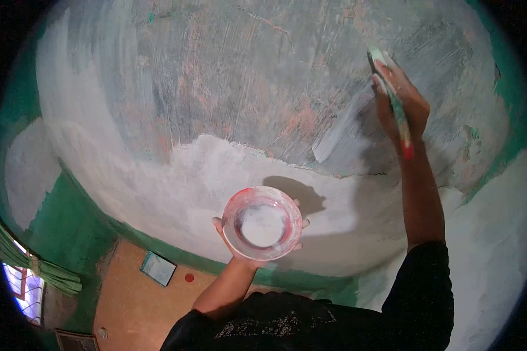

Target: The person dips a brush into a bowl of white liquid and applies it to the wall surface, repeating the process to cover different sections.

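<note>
My left hand (218,225) holds a round bowl (231,231) from beneath, its fingertips showing at the right rim. White paint (263,226) lies in the bowl, and red and white smears cover its inner wall. Up at the right, my right hand (401,99) is closed around the handle of a paintbrush (397,108) with a red end. The brush's pale bristles are at the grey wall (246,76). Below and left of that hand, a wet whitish stroke (336,131) runs diagonally down the wall.
Green paint (76,225) borders the pale patches of wall. At the lower left are an orange-brown floor (129,298), a flat rectangular object (157,268), a small red disc (189,278), and a window (26,289) with a green curtain (55,278).
</note>
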Demonstrator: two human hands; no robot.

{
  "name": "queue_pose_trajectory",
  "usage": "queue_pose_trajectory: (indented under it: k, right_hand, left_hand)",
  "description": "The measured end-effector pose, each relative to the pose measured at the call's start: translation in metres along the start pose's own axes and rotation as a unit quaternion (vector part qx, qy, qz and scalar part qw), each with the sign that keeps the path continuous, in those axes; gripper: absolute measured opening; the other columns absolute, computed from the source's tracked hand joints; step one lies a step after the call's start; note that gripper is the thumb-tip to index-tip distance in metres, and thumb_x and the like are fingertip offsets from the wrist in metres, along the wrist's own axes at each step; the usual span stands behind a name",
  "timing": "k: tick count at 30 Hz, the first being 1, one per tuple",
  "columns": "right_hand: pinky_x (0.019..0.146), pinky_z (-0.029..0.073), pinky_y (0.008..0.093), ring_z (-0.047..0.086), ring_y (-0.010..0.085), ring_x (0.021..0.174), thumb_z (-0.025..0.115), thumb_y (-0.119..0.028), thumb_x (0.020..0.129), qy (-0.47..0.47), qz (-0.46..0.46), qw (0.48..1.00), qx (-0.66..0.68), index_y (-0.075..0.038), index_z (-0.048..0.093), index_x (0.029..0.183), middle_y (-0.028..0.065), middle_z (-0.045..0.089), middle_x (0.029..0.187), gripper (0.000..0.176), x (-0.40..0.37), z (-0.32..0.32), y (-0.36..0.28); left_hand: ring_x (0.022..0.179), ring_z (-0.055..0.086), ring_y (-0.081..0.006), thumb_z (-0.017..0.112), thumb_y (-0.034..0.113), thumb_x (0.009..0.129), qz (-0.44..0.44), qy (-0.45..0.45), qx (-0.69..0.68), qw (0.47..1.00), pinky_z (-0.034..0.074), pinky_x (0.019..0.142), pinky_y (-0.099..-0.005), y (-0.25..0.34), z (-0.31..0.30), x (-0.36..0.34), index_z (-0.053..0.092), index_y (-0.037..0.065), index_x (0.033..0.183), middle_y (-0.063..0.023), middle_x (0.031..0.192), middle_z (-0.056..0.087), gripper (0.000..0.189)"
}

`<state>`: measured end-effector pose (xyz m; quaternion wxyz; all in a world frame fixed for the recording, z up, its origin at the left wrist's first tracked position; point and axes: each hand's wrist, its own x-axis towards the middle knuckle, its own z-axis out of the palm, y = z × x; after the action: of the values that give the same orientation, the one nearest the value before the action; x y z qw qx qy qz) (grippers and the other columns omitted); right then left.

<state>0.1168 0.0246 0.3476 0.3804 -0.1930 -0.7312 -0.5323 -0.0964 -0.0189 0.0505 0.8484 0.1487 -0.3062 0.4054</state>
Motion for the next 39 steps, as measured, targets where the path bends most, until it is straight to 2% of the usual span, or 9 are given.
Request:
queue_pose_trajectory:
  k: [2, 6, 14, 20, 24, 29, 31, 32, 39]
  right_hand:
    - [0.074, 0.055, 0.0326, 0.068, 0.0234, 0.086, 0.062, -0.009, 0.084, -0.022, -0.004, 1.0, -0.016, -0.014, 0.063, 0.112, 0.0098, 0.067, 0.102, 0.029, -0.029, 0.011, -0.006]
    - [0.073, 0.056, 0.034, 0.067, 0.0289, 0.089, 0.06, -0.016, 0.079, -0.318, 0.082, 0.943, 0.052, -0.02, 0.059, 0.123, 0.0164, 0.063, 0.109, 0.045, -0.105, 0.019, -0.071]
    - [0.073, 0.056, 0.0353, 0.066, 0.0311, 0.09, 0.063, -0.01, 0.077, -0.295, 0.074, 0.905, 0.298, -0.013, 0.061, 0.119, 0.0176, 0.061, 0.114, 0.042, -0.128, 0.023, -0.091]
    - [0.074, 0.055, 0.0333, 0.067, 0.0277, 0.088, 0.061, -0.008, 0.078, -0.298, 0.109, 0.922, 0.223, -0.011, 0.06, 0.118, 0.0136, 0.066, 0.106, 0.039, -0.066, 0.012, -0.021]
    - [0.071, 0.055, 0.03, 0.067, 0.0238, 0.083, 0.058, -0.007, 0.082, -0.097, -0.012, 0.995, -0.001, -0.013, 0.058, 0.12, 0.013, 0.065, 0.107, 0.039, -0.007, 0.005, 0.025]
    - [0.071, 0.055, 0.0321, 0.066, 0.024, 0.086, 0.063, -0.013, 0.081, -0.149, -0.051, 0.984, -0.088, -0.019, 0.059, 0.121, 0.0134, 0.062, 0.112, 0.041, -0.048, 0.016, -0.008]
    - [0.074, 0.055, 0.0357, 0.064, 0.0287, 0.091, 0.055, -0.021, 0.084, -0.436, -0.009, 0.899, -0.032, -0.023, 0.054, 0.128, 0.0162, 0.057, 0.118, 0.044, -0.079, 0.012, -0.055]
    - [0.071, 0.056, 0.0377, 0.063, 0.0316, 0.096, 0.053, -0.025, 0.085, -0.299, -0.107, 0.948, 0.027, -0.025, 0.052, 0.13, 0.019, 0.055, 0.122, 0.045, -0.122, 0.026, -0.063]
    - [0.07, 0.056, 0.0355, 0.064, 0.0282, 0.1, 0.059, -0.024, 0.079, -0.384, 0.01, 0.884, 0.266, -0.02, 0.054, 0.128, 0.0159, 0.059, 0.119, 0.049, -0.114, 0.022, -0.054]
  left_hand:
    - [0.126, 0.027, -0.0566, 0.064, 0.081, 0.052, 0.012, -0.004, -0.008, 1.0, 0.034, 0.088, -0.0753, 0.001, -0.001, -0.002, 0.016, 0.01, 0.144, -0.0273, 0.145, 0.018, 0.126]
    - [0.125, 0.027, -0.0573, 0.063, 0.082, 0.053, 0.03, 0.011, 0.006, 0.999, 0.034, 0.088, -0.0754, 0.007, -0.002, -0.01, 0.016, 0.01, 0.145, -0.0281, 0.145, 0.017, 0.126]
    - [0.124, 0.028, -0.0575, 0.064, 0.081, 0.052, 0.044, 0.042, 0.005, 0.998, 0.036, 0.086, -0.0747, 0.006, -0.004, -0.015, 0.017, 0.01, 0.144, -0.0283, 0.145, 0.02, 0.126]
    - [0.128, 0.025, -0.0549, 0.058, 0.086, 0.051, 0.015, 0.02, 0.025, 0.999, 0.032, 0.09, -0.0743, 0.006, -0.016, -0.014, 0.021, 0.017, 0.145, -0.0234, 0.146, 0.021, 0.122]
    - [0.127, 0.027, -0.0547, 0.058, 0.086, 0.051, 0.01, 0.051, 0.012, 0.999, 0.034, 0.089, -0.0742, 0.005, -0.014, -0.016, 0.022, 0.017, 0.144, -0.0234, 0.146, 0.022, 0.122]
    - [0.125, 0.027, -0.0566, 0.062, 0.083, 0.05, 0.01, 0.037, 0.013, 0.999, 0.033, 0.089, -0.0747, 0.005, -0.017, -0.014, 0.019, 0.011, 0.144, -0.0259, 0.145, 0.021, 0.125]
    - [0.127, 0.029, -0.054, 0.054, 0.089, 0.05, 0.003, 0.038, 0.033, 0.999, 0.036, 0.088, -0.0726, 0.006, -0.02, -0.017, 0.023, 0.016, 0.144, -0.0237, 0.145, 0.023, 0.122]
    - [0.126, 0.029, -0.054, 0.054, 0.089, 0.051, 0.003, 0.046, 0.04, 0.998, 0.036, 0.088, -0.0726, 0.006, -0.02, -0.018, 0.023, 0.016, 0.144, -0.0237, 0.145, 0.023, 0.122]
    - [0.126, 0.026, -0.0572, 0.061, 0.084, 0.05, -0.002, 0.043, 0.009, 0.999, 0.033, 0.089, -0.0755, 0.007, -0.014, -0.015, 0.018, 0.013, 0.145, -0.0263, 0.146, 0.019, 0.126]
